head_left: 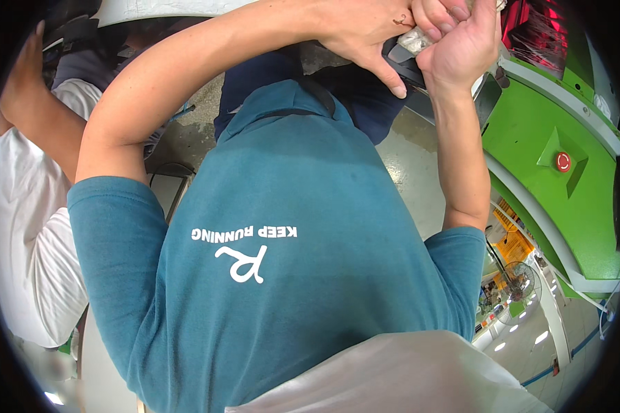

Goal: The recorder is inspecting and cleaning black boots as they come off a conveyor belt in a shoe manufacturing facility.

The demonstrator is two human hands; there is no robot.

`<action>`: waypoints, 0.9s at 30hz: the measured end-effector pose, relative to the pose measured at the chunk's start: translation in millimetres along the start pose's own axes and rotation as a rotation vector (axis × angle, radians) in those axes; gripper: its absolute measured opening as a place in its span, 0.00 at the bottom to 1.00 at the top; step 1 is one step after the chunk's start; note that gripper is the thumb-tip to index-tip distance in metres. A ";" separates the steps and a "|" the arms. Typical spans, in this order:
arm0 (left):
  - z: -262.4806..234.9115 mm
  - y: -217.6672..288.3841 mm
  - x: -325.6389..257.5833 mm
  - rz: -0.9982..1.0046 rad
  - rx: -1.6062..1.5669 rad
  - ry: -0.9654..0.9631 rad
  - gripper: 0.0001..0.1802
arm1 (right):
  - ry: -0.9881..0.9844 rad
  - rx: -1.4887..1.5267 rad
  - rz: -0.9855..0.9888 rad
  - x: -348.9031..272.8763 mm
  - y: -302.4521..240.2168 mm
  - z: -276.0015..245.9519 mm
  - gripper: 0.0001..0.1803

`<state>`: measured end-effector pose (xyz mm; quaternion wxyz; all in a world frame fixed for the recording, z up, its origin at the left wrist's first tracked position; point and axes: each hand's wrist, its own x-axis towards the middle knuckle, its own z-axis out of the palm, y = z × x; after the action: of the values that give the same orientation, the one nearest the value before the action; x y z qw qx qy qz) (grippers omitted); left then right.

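Observation:
At the top of the head view both my hands are close together. My right hand (458,55) is curled around a crumpled whitish wad (413,41), cloth-like; its exact kind is unclear. Beside it is my left hand (365,31), back up, with its thumb stretched out and down. The other left fingers run to the upper edge and are partly hidden, so I cannot see whether they touch the wad. Just under the hands, between the left thumb and right wrist, lies a dark grey flat piece (406,67).
On the right stands a green machine panel (544,131) with a red round button (563,162). A person in white clothes (34,241) is close at my left. A fan (520,282) and yellow crates (513,241) show at lower right. White surface (151,10) borders the top.

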<state>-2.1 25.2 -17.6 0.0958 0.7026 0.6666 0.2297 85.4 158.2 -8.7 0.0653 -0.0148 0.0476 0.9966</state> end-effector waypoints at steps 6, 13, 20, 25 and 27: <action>-2.2 -6.3 6.4 0.066 -0.188 0.021 0.45 | 0.136 -0.997 -0.184 8.0 -18.0 3.1 0.18; -10.0 -2.3 7.0 0.123 -0.126 0.037 0.38 | 0.211 -1.141 0.139 9.5 -54.3 31.1 0.18; 14.7 -0.3 6.7 0.130 0.005 0.104 0.36 | -0.044 -0.956 -0.189 -39.8 -143.0 19.2 0.17; 19.5 15.1 17.9 0.133 -0.131 0.352 0.34 | 0.051 -0.999 -0.547 -67.7 -144.7 29.8 0.20; 8.5 37.2 14.3 0.142 -0.455 0.586 0.34 | -0.028 -1.040 -0.611 -76.1 -152.5 28.4 0.21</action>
<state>35.0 37.2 -5.9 0.0383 0.6123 0.5474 0.5692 180.2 301.7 8.1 0.3335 -0.0447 -0.4531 0.8255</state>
